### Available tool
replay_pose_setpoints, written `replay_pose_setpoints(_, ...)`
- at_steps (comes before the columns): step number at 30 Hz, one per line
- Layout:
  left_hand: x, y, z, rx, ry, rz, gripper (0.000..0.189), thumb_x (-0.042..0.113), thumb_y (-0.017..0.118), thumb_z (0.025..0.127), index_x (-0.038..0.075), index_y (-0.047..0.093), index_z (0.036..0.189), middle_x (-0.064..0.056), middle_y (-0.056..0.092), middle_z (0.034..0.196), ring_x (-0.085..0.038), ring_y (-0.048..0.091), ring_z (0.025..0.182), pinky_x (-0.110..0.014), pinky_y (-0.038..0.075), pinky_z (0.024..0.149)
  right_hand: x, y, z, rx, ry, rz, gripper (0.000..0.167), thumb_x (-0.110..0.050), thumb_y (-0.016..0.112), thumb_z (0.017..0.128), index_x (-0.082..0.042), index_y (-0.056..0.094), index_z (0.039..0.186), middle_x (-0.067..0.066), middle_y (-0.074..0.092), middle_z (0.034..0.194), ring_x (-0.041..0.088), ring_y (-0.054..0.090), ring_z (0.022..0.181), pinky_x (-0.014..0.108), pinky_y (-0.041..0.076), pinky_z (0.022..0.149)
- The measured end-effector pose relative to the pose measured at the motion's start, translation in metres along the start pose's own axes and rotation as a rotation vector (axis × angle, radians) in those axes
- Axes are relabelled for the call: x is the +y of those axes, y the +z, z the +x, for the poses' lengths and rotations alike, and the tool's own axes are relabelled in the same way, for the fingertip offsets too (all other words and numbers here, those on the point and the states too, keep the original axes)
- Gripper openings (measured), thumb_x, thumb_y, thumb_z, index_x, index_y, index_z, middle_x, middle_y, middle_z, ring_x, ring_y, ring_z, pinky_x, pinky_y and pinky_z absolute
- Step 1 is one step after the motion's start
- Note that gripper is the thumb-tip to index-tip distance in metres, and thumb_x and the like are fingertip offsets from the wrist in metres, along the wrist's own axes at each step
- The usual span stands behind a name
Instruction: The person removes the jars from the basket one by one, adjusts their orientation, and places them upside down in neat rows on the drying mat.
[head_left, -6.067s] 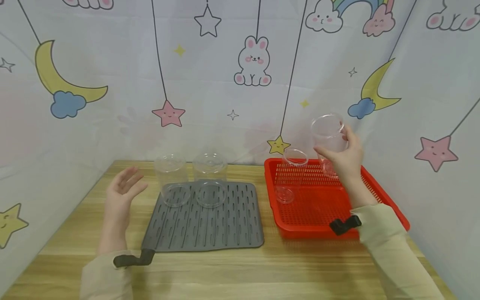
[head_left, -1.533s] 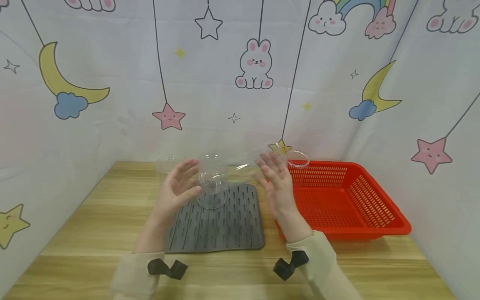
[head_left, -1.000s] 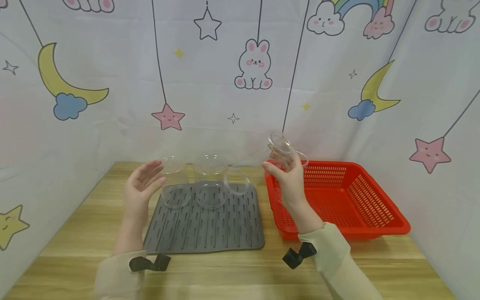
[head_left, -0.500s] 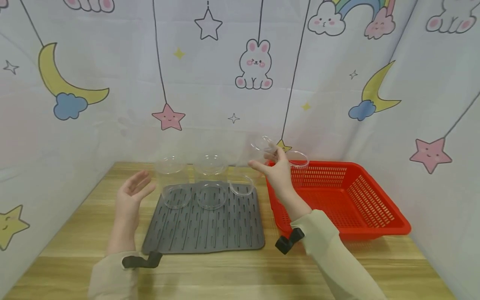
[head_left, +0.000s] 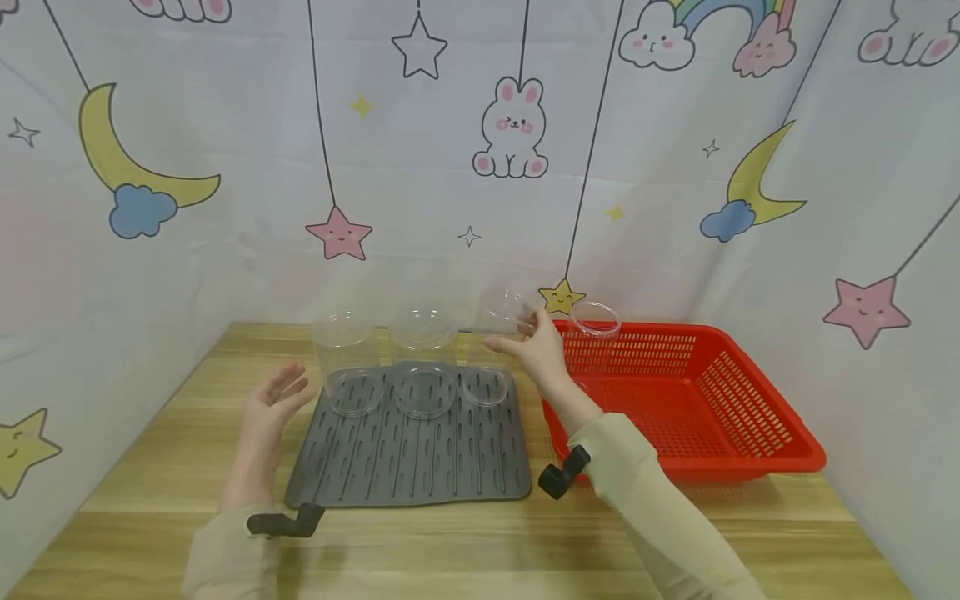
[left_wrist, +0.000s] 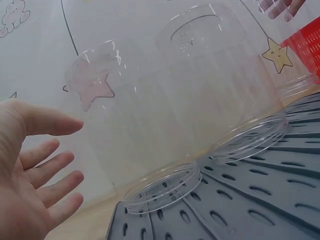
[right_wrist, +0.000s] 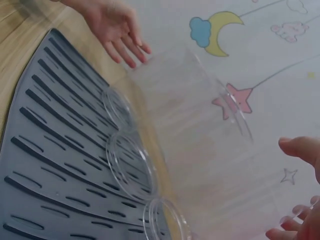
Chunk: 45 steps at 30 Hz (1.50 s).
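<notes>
My right hand (head_left: 536, 346) curls its thumb and fingers round the upper part of a clear plastic cup (head_left: 486, 390). That cup stands upside down at the back right of the grey ribbed mat (head_left: 408, 467). Two more clear cups are inverted beside it, a left cup (head_left: 356, 393) and a middle cup (head_left: 424, 393). In the right wrist view the three rims line up along the mat's edge. My left hand (head_left: 273, 404) hovers left of the left cup, fingers relaxed and apart from it; the left wrist view shows nothing in its palm (left_wrist: 20, 200).
A red plastic basket (head_left: 682, 468) stands right of the mat, with another clear cup (head_left: 596, 321) upright at its left end. Both sit on a wooden table (head_left: 420, 550). A white printed cloth (head_left: 420, 167) hangs close behind.
My right hand has carried a cup from over the basket leftward; the cup was turned over between both hands and lowered onto the mat. My left hand has drawn back left.
</notes>
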<state>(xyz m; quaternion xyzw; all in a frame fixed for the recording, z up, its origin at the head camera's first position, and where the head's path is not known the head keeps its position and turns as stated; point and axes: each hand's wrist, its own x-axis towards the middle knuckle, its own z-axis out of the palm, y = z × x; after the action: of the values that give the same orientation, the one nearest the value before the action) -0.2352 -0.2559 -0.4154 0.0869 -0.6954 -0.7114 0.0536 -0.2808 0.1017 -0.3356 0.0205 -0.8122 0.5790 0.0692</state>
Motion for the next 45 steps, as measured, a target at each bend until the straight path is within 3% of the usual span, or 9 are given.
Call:
replay_pose_setpoints(8, -0.014, 0.001, 0.004, -0.029, -0.069, 0.000, 0.069, 0.006, 0.057, 0.097, 0.005, 0.021, 0.155, -0.014, 0.024, 0.161, -0.029, 0.027, 0.148, -0.041, 0.022, 0.122, 0.009, 0.006, 0.001, -0.016, 0.018, -0.026, 0.090, -0.023, 0.084, 0.077, -0.006, 0.033, 0.149, 0.018, 0.042, 0.148, 0.032, 0.043, 0.137, 0.050, 0.041, 0.110)
replay_pose_setpoints(16, -0.026, 0.000, 0.006, -0.003, -0.056, -0.022, 0.067, 0.004, 0.056, 0.097, 0.004, 0.021, 0.155, -0.014, 0.025, 0.161, -0.028, 0.029, 0.147, -0.031, 0.028, 0.120, 0.010, 0.011, 0.001, -0.036, -0.009, -0.044, 0.088, -0.021, 0.084, 0.077, -0.005, 0.034, 0.148, 0.020, 0.041, 0.147, 0.035, 0.043, 0.137, 0.051, 0.042, 0.109)
replay_pose_setpoints(22, -0.034, -0.001, 0.008, -0.029, -0.048, -0.021, 0.068, 0.002, 0.055, 0.097, 0.002, 0.019, 0.155, -0.015, 0.024, 0.161, -0.031, 0.028, 0.147, -0.011, 0.040, 0.103, 0.010, 0.013, 0.001, -0.059, 0.005, -0.052, 0.087, -0.021, 0.082, 0.079, -0.005, 0.033, 0.148, 0.020, 0.040, 0.149, 0.035, 0.042, 0.138, 0.050, 0.041, 0.110)
replay_pose_setpoints(27, -0.036, -0.001, 0.008, -0.029, -0.044, -0.036, 0.069, 0.000, 0.055, 0.096, 0.001, 0.019, 0.155, -0.018, 0.024, 0.160, -0.033, 0.027, 0.147, -0.003, 0.042, 0.090, 0.009, 0.013, 0.002, -0.077, 0.013, -0.046, 0.089, -0.019, 0.082, 0.079, -0.004, 0.030, 0.149, 0.020, 0.038, 0.151, 0.036, 0.040, 0.140, 0.050, 0.040, 0.111)
replay_pose_setpoints(37, -0.036, -0.001, 0.007, -0.022, -0.068, -0.056, 0.070, 0.000, 0.057, 0.095, 0.003, 0.020, 0.155, -0.017, 0.023, 0.161, -0.022, 0.035, 0.143, -0.004, 0.044, 0.090, 0.006, 0.012, 0.002, -0.082, 0.032, -0.065, 0.093, -0.021, 0.083, 0.077, -0.004, 0.028, 0.151, 0.020, 0.037, 0.152, 0.036, 0.038, 0.140, 0.050, 0.038, 0.112)
replay_pose_setpoints(41, -0.037, -0.001, 0.009, -0.027, -0.071, -0.074, 0.070, 0.000, 0.055, 0.095, 0.003, 0.020, 0.155, -0.017, 0.023, 0.160, -0.013, 0.041, 0.136, -0.005, 0.044, 0.091, 0.001, 0.009, -0.003, -0.063, 0.011, -0.082, 0.098, -0.023, 0.085, 0.075, -0.005, 0.026, 0.152, 0.016, 0.036, 0.154, 0.034, 0.036, 0.141, 0.051, 0.036, 0.114)
replay_pose_setpoints(45, -0.038, -0.003, 0.009, -0.040, -0.068, -0.089, 0.070, 0.001, 0.056, 0.096, 0.003, 0.019, 0.155, -0.017, 0.021, 0.161, -0.014, 0.040, 0.137, -0.005, 0.044, 0.091, -0.008, 0.004, -0.011, -0.029, -0.033, -0.075, 0.103, -0.023, 0.087, 0.074, -0.008, 0.023, 0.154, 0.011, 0.033, 0.157, 0.031, 0.032, 0.144, 0.050, 0.033, 0.116)
